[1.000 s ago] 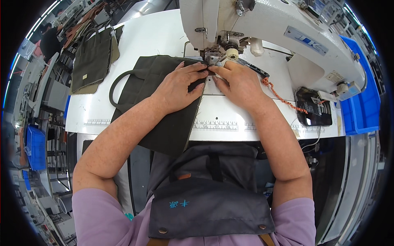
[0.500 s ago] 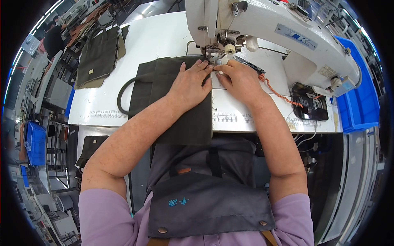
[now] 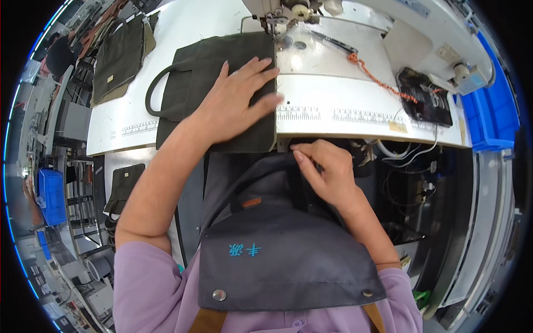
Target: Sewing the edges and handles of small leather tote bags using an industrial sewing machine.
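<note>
two bare hands are in view. the left hand (image 3: 233, 102) is open, palm down and fingers spread on the dark olive fabric panel (image 3: 222, 51), with no grip closed on it. the panel lies on the white table (image 3: 355, 102), its upper right corner near the presser foot (image 3: 275, 21) and its lower edge at the table's front edge. a loop handle (image 3: 149, 99) projects from the panel's left side. the right hand (image 3: 328, 166) is below the front edge, over the dark apron (image 3: 288, 255); its fingers are partly curled, and whether they hold anything cannot be told. a cutting tool (image 3: 331, 41) with an orange cord (image 3: 383, 85) lies right of the presser foot.
</note>
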Tool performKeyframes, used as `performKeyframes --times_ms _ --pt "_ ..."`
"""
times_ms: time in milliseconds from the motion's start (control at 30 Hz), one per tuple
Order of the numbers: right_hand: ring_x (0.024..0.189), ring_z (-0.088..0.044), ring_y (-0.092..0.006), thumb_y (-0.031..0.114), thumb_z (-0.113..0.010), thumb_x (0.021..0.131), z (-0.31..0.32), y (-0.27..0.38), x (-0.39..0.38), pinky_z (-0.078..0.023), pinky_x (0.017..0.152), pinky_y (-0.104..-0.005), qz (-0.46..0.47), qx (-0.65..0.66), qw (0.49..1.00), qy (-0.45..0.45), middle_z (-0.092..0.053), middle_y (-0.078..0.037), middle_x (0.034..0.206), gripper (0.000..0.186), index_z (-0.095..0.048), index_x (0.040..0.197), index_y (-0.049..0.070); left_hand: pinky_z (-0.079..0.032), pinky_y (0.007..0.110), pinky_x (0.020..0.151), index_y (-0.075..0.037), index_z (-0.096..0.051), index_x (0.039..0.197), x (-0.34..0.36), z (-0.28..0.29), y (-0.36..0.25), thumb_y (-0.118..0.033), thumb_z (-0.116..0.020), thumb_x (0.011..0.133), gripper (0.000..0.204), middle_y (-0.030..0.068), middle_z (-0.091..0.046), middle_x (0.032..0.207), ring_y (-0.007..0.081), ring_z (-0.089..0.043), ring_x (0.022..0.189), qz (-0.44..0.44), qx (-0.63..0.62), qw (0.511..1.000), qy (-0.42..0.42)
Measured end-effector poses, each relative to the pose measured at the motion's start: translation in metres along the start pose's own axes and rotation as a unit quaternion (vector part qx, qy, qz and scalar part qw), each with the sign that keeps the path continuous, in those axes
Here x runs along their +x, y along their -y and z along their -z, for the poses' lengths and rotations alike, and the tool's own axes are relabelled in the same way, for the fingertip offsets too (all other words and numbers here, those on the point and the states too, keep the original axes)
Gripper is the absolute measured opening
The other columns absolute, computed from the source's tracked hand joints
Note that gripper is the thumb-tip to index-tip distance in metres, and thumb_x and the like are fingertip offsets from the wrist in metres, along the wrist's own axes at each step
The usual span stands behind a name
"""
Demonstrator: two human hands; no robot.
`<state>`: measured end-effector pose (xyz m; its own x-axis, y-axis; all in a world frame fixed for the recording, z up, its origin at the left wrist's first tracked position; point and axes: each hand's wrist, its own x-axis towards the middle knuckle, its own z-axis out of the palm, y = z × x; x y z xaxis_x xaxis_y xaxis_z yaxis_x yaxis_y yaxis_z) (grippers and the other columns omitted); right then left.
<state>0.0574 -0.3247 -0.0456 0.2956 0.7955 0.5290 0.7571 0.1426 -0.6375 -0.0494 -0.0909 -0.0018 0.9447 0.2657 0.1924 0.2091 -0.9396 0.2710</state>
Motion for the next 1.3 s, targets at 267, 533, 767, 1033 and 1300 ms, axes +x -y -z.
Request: performKeyframes --times_ms 267,533,767,1033,1300 --pt "0.061 -0.052 -0.0043 0.018 -0.073 0.098 -0.036 -0.011 0.003 -0.045 0.058 -0.0237 -0.209 0.295 0.928 0.087 -0.066 -0.001 0.076 0.026 -0.073 0.116 -0.001 -0.051 0.044 0.106 -0.005 -0.069 0.119 -0.067 0.023 -0.034 -0.009 -0.084 0.077 0.045 0.0122 -0.062 0.143 0.0331 -0.062 0.129 -0.021 -0.189 0.981 -0.039" --pt "0.062 -0.049 -0.0004 0.016 -0.07 0.102 -0.053 -0.008 0.008 -0.039 0.057 -0.0186 -0.29 0.446 0.843 0.084 -0.058 0.007 0.068 0.018 -0.073 0.091 0.002 -0.057 0.036 0.092 0.002 -0.07 0.097 -0.074 0.018 -0.029 0.001 -0.071 0.092 0.005 0.0149 -0.077 0.108 0.0225 -0.075 0.099 0.016 -0.227 0.913 -0.338" --pt "0.061 -0.052 -0.0006 0.018 -0.067 0.103 -0.054 -0.006 0.006 -0.042 0.056 -0.0205 -0.276 0.45 0.846 0.068 -0.058 0.006 0.065 0.024 -0.068 0.087 0.001 -0.057 0.046 0.099 -0.003 -0.07 0.098 -0.077 -0.007 -0.035 0.0 -0.073 0.087 0.012 0.0097 -0.077 0.112 0.0271 -0.075 0.101 -0.079 -0.142 0.969 -0.185" --pt "0.061 -0.051 -0.001 0.014 -0.065 0.102 -0.053 -0.01 0.005 -0.04 0.055 -0.0212 -0.254 0.429 0.863 0.079 -0.059 0.004 0.066 0.021 -0.067 0.087 0.001 -0.054 0.046 0.105 -0.004 -0.071 0.113 -0.08 -0.021 -0.035 -0.008 -0.079 0.083 0.032 0.0102 -0.07 0.13 0.0272 -0.067 0.124 -0.132 -0.077 0.979 -0.136" --pt "0.059 -0.047 -0.0016 0.013 -0.064 0.102 -0.051 -0.005 0.012 -0.037 0.054 -0.0226 -0.254 0.467 0.841 0.102 -0.057 0.003 0.063 0.023 -0.063 0.081 0.001 -0.048 0.047 0.112 -0.001 -0.069 0.126 -0.078 -0.024 -0.03 -0.012 -0.07 0.088 0.04 0.0136 -0.068 0.133 0.0288 -0.065 0.128 -0.154 0.097 0.971 -0.156"
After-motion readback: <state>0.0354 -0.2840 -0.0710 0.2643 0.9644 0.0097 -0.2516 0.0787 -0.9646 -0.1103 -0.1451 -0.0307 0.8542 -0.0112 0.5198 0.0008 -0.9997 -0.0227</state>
